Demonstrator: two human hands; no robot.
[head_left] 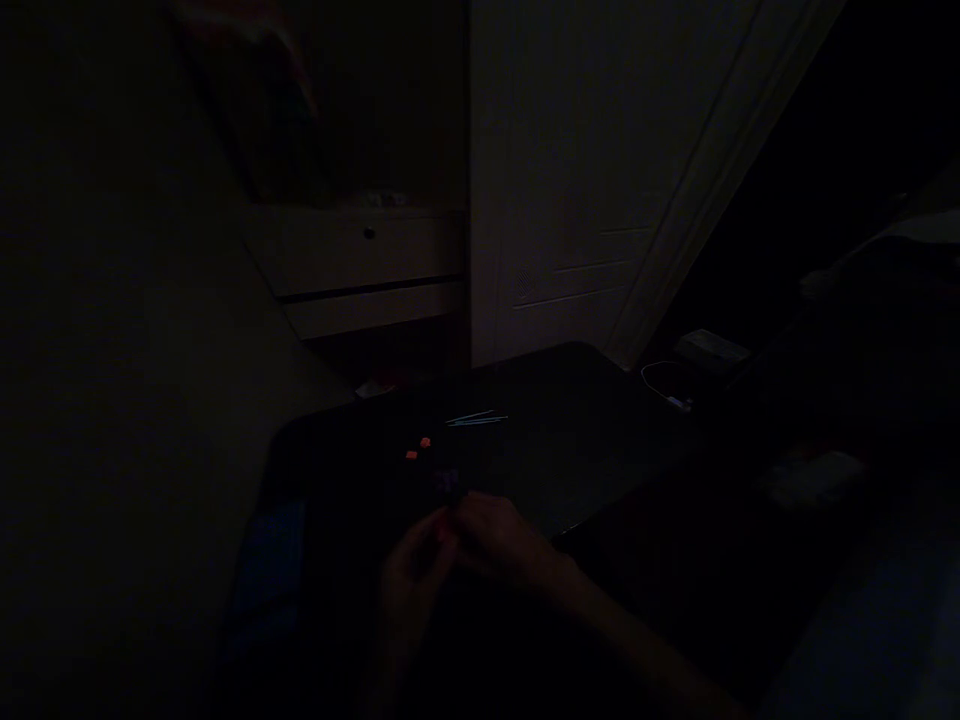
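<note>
The room is very dark. My left hand (412, 580) and my right hand (499, 540) meet over the near edge of a dark table (585, 450), fingers curled together in a pinch around something tiny and reddish that I cannot make out. Just beyond them lie two small orange pieces (418, 448) and a faint purple bit (445, 482). Farther back on the table rest a few thin pale sticks (477, 419).
A pale door (585, 180) stands behind the table, with a light drawer unit (360, 265) to its left. A white cable (664, 388) and a small box (712, 347) lie at the right. Something blue (274, 560) sits at the table's left.
</note>
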